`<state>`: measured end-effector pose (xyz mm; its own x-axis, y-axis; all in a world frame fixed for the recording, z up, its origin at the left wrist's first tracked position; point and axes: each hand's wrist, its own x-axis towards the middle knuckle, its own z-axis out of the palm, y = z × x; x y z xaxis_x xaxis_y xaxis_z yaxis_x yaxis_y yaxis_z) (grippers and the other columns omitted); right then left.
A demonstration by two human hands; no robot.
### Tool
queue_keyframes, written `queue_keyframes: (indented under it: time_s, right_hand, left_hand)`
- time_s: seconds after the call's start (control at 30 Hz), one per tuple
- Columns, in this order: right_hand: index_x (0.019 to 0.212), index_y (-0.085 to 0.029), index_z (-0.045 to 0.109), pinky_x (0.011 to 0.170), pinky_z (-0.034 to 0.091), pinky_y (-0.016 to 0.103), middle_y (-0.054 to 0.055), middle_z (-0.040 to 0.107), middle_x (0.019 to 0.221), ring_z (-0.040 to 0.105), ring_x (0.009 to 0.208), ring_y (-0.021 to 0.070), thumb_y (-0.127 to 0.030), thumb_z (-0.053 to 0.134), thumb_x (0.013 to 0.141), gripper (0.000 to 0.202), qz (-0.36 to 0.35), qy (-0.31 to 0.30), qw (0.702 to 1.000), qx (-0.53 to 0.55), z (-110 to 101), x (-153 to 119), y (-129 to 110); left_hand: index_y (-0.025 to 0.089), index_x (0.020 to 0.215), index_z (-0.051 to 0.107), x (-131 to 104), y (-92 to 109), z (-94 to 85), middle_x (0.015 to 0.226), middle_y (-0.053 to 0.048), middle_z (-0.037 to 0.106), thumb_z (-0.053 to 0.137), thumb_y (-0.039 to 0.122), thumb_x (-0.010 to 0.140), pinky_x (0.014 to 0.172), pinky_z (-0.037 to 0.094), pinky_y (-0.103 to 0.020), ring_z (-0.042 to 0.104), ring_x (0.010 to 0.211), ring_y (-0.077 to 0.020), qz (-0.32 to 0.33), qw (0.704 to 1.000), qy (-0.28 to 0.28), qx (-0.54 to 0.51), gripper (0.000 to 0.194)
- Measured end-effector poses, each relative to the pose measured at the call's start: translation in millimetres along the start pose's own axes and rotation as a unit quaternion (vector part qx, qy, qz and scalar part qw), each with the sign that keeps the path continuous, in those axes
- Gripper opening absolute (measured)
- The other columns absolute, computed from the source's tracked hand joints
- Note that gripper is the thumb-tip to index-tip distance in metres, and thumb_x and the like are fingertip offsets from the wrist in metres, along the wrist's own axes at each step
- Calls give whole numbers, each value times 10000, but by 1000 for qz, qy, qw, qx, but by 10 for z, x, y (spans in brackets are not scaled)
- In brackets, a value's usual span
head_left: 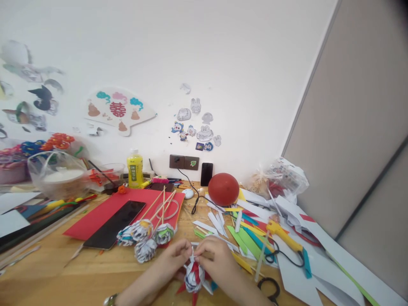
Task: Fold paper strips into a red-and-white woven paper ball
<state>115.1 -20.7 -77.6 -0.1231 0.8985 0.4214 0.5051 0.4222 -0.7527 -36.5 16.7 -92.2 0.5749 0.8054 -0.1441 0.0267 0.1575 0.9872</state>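
Note:
Near the front edge of the wooden table, both hands meet over a paper flower (195, 276) of white and red folded strips. My left hand (177, 257) pinches a thin white strip at the top of the flower, its fingertips almost touching those of the other hand. My right hand (215, 257) has its thumb and fingers closed on the same white paper. Pointed red and white tips stick out below the flower. Behind my left hand, finished paper flowers (145, 250) on wooden sticks lie on a red sheet (86, 223) and a black flat slab (116, 225).
Colored paper strips (244, 240) spread to the right, with a yellow glue gun (283, 235), black-handled scissors (269, 289) and white sheets. A red balloon (223, 189), phone (206, 174) and yellow bottle (135, 170) stand behind. Plastic bags (57, 174) sit at the left.

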Motion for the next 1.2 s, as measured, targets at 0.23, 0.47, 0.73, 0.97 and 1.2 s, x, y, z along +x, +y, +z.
queue_keyframes:
  time_s: [0.23,0.47,0.73,0.97,1.2]
  right_hand:
    - [762,-213,698,663,431,249,19,664,713,579,711,155,-153,593,797,127,-103,-34,993,-38,-70,-11,-15]
    - [875,-205,682,731,450,266,44,662,836,588,803,161,-248,544,855,146,-124,-66,990,-22,-173,-10,-94]
    - [917,-184,635,790,433,324,75,659,845,555,801,176,-244,400,924,243,-206,-71,971,-101,-149,-38,-104]
    - [952,-198,632,770,433,284,67,637,893,560,852,176,-311,461,895,213,-137,-56,988,-38,-138,-74,-120]
    - [920,-195,642,774,421,301,82,623,916,550,871,187,-406,420,898,307,-167,-59,984,-12,-100,-103,-154]
  left_hand:
    - [210,604,404,29,40,55,591,51,417,443,450,722,583,370,-266,416,601,-146,116,968,122,189,271]
    - [227,603,390,-19,137,51,586,42,428,391,385,763,581,371,-260,439,595,-163,146,941,150,266,225]
    - [228,619,404,-33,101,81,583,34,457,374,367,795,579,377,-257,466,588,-171,172,930,182,269,227]
    - [229,601,397,-68,167,107,576,33,458,388,355,793,580,374,-251,466,593,-170,167,929,162,288,230]
    - [227,604,410,-70,152,68,579,28,478,374,344,798,570,377,-254,474,585,-170,164,925,179,293,229]
